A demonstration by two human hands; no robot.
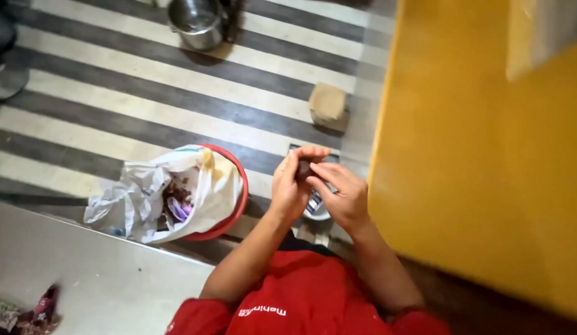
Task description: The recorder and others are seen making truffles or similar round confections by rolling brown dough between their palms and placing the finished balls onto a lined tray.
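Red sleeves (313, 304) fill the bottom of our view, and from them our forearms rise to meet over the striped floor (115, 93). Our left hand (291, 186) and right hand (341, 195) close together on a small dark object (303, 169), fingers of both pinched on it; what it is we cannot tell. Just left of our hands stands a red bin (229, 205) lined with a white plastic bag (146, 192) holding scraps. A steel counter (96, 273) occupies the lower left corner, a steel pot (198, 22) sits at the floor's far edge, and a yellow wall (474, 155) stands at the right.
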